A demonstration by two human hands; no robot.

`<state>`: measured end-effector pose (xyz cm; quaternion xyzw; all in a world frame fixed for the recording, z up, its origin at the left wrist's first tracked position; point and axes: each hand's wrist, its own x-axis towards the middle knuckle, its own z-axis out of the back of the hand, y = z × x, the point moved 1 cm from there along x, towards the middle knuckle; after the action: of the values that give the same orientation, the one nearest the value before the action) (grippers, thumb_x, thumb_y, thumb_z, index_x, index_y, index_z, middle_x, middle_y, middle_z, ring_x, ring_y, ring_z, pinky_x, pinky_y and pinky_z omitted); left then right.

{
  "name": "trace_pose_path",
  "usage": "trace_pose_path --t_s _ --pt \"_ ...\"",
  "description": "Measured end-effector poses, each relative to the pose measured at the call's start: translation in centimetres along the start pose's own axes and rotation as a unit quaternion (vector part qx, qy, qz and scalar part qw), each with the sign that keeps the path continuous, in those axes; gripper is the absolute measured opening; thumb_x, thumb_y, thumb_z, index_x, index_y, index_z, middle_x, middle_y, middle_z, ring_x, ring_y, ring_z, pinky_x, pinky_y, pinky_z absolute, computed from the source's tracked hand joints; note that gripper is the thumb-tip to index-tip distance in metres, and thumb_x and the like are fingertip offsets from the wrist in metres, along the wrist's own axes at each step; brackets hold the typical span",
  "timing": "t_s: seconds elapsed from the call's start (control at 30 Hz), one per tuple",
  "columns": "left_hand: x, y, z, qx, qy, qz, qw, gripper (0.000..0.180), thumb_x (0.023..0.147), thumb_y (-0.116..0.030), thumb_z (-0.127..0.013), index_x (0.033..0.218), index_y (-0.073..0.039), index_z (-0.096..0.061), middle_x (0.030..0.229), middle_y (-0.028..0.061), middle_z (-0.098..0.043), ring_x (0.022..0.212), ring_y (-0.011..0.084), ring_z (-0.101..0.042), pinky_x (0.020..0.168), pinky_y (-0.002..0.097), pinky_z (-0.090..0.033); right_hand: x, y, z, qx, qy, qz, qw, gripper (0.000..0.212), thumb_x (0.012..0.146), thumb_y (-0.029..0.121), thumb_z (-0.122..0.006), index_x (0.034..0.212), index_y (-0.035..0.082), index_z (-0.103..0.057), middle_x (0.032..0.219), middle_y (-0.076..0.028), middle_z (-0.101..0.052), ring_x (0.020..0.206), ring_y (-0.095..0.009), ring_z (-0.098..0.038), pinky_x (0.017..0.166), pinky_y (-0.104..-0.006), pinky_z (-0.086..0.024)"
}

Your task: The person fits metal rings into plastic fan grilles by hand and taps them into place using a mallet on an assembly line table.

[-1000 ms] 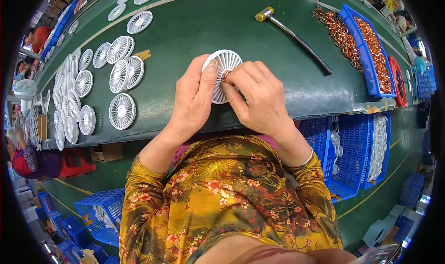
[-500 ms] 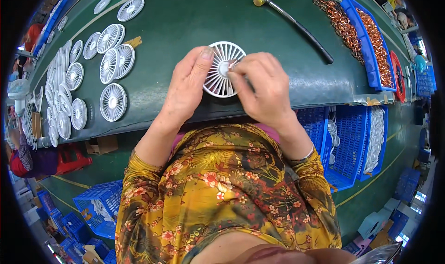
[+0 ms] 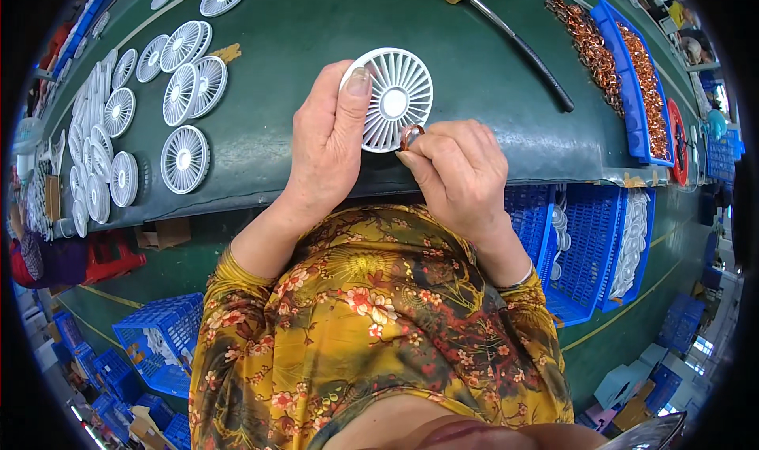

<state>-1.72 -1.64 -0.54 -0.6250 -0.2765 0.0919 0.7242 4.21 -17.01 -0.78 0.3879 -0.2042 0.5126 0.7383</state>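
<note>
1. When reaching past the left grip [image 3: 326, 146] and right grip [image 3: 462, 169], expect a smooth, perhaps slick green tabletop [image 3: 308, 23].
2. Note the hammer [image 3: 522, 45], lying beyond and to the right of the right grip; judge likely head-heavy, best lifted by its black handle.
3. Find the white spoked disc [image 3: 394, 102] in the left grip, clamped at its left edge with thumb across the front; judge light, stiff, probably plastic, best held by the rim to spare the thin spokes.
4. Find the copper-coloured ring [image 3: 405, 138] at the tip of the right grip, pinched between thumb and fingers by the disc's lower-right rim, touching or apart unclear; judge very light, smooth, easily dropped, best taken gently by its band.
</note>
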Motion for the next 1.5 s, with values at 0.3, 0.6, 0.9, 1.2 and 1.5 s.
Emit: trace_pose_path --t_s 0.3,0.6,0.9,1.2,1.5 --pt "0.0 0.5 -0.1 0.083 -0.017 -0.058 0.995 0.031 0.101 -0.028 -0.046 0.108 0.001 -0.054 0.083 0.0097 -0.063 0.075 0.0133 -0.059 0.067 0.0286 -0.048 -0.1 -0.1 -1.0 -0.036 0.068 -0.012 0.997 0.018 0.072 0.009 -0.071 0.084 0.006 -0.058 0.080 -0.006 -0.055 0.073 -0.025 -0.055 0.064 -0.0363 -0.042" --pt "0.5 0.2 -0.1 0.092 -0.028 -0.079 0.992 0.029 0.101 -0.026 -0.046 0.107 0.000 -0.054 0.082 0.0127 -0.064 0.073 0.0177 -0.063 0.065 0.0309 -0.049 -0.2 -0.4 -0.9 0.005 0.036 -0.015 0.999 0.020 0.073 0.008 -0.072 0.087 0.005 -0.058 0.083 -0.007 -0.057 0.074 -0.026 -0.056 0.065 -0.0370 -0.042" --pt "-0.2 0.1 -0.6 0.124 -0.026 -0.116 0.985 0.025 0.100 -0.023 -0.048 0.111 0.000 -0.051 0.079 0.0140 -0.064 0.066 0.0233 -0.064 0.058 0.0325 -0.050 -0.1 -0.3 -1.5 0.051 0.030 -0.063 0.996 0.018 0.075 0.005 -0.071 0.087 0.004 -0.058 0.081 -0.010 -0.058 0.073 -0.029 -0.057 0.065 -0.0386 -0.044" --pt "-0.7 -0.2 -0.8 0.106 -0.038 -0.092 0.989 0.026 0.101 -0.021 -0.046 0.111 0.002 -0.053 0.087 0.0104 -0.063 0.075 0.0157 -0.060 0.064 0.0284 -0.048 -0.4 0.4 -2.5 0.064 -0.004 -0.126 0.990 0.013 0.079 0.004 -0.067 0.087 0.003 -0.056 0.080 -0.012 -0.056 0.073 -0.031 -0.056 0.064 -0.0399 -0.045" --pt "-1.4 1.3 -0.8 0.161 -0.044 -0.105 0.980 0.023 0.100 -0.017 -0.047 0.109 0.001 -0.057 0.090 0.0102 -0.063 0.076 0.0162 -0.060 0.067 0.0288 -0.048 -0.2 1.1 -1.7 0.049 0.123 -0.160 0.978 0.012 0.081 0.006 -0.064 0.085 0.002 -0.053 0.080 -0.015 -0.054 0.075 -0.035 -0.056 0.066 -0.0439 -0.045"
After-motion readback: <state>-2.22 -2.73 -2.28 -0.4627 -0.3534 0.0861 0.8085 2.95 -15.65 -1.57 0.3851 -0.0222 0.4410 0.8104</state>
